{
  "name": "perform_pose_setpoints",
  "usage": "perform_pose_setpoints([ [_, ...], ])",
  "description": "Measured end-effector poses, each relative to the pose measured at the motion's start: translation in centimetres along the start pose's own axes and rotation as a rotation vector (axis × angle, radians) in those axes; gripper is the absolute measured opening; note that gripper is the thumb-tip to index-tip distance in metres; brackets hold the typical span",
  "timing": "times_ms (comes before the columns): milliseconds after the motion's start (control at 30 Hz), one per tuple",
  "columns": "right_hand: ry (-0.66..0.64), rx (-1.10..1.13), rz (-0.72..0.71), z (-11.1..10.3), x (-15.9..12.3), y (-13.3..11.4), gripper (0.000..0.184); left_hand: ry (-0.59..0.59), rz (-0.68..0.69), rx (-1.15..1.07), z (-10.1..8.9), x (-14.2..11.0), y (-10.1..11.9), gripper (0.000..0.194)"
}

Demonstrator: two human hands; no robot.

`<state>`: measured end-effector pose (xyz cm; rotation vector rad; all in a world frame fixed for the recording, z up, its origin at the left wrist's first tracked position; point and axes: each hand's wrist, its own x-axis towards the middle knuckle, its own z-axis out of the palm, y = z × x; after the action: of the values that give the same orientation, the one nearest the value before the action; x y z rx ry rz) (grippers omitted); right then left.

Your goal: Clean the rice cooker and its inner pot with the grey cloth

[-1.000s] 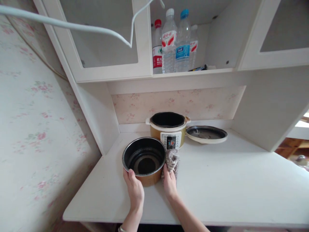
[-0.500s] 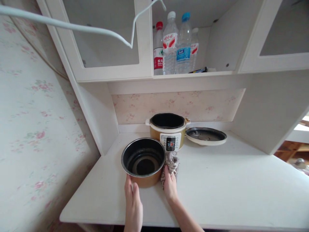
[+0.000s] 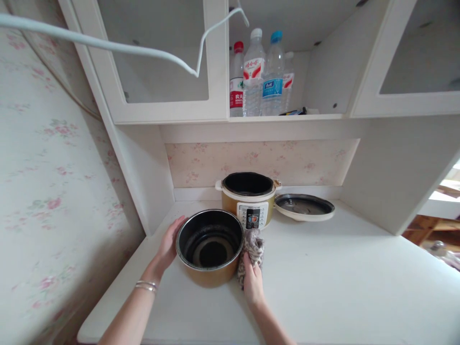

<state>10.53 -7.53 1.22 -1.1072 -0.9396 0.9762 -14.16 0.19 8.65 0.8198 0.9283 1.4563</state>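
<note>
One round, black-lined golden metal pot (image 3: 212, 247); left hand (image 3: 168, 243), fingers extended alongside, partly hidden. One bunched grey-brown cloth (image 3: 254, 243), right hand (image 3: 253, 282) gripping, fingertips hidden.

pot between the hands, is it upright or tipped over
The pot is upright: its rim faces up and its dark inside shows, with the left hand at its side.

Lit softly, moderately bright; brightest at the far right edge, nearly washed out. Shadowed in a broad grey band down the wallpaper (image 3: 50, 182) beside the cabinet (image 3: 266, 129). Faintly glinting along the rim of the pot (image 3: 210, 277). Stretched wide-angle toward the edges; smeared at far left; clearer mid-frame.
</note>
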Motion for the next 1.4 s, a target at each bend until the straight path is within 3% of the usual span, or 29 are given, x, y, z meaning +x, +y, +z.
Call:
perform_pose_setpoints([
  [167, 0.030, -0.018, 0.016, -0.2, 0.2, 0.3, 0.055, -0.156, -0.122, 0.021, 0.7, 2.5, -0.1, 0.058],
  [300, 0.030, 0.002, 0.017, -0.3, 0.4, 0.7, 0.055, -0.141, -0.142, 0.044, 0.1, 2.3, -0.4, 0.065],
  [667, -0.045, -0.011, 0.007, -0.1, -0.2, 0.1, 0.051, 0.348, 0.259, 0.094, 0.2, -4.2, -2.1, 0.051],
  [800, -0.186, -0.124, -0.042, 0.0, -0.7, 0.3, 0.048, 0.612, 0.446, 0.237, 1.7, -5.9, -3.3, 0.046],
  [867, -0.260, -0.185, -0.088, 0.1, -0.8, 0.4, 0.046, 0.675, 0.441, 0.344, 2.8, -7.2, -3.9, 0.047],
  [1033, -0.206, -0.174, -0.069, 0.1, -0.5, 0.8, 0.050, 0.549, 0.304, 0.470, 4.4, -11.6, -5.9, 0.055],
  [1167, -0.125, -0.086, -0.049, 0.0, -0.2, 0.9, 0.056, 0.453, 0.311, 0.345, 2.3, -13.4, -6.8, 0.049],
  [1300, -0.123, -0.109, -0.037, 0.0, -0.2, 0.7, 0.057, 0.446, 0.360, 0.348, -0.9, -11.3, -4.8, 0.051],
  [1400, -0.140, -0.150, -0.033, 0.0, -0.3, 0.7, 0.056, 0.280, 0.332, 0.448, -2.2, -8.5, -2.1, 0.064],
])
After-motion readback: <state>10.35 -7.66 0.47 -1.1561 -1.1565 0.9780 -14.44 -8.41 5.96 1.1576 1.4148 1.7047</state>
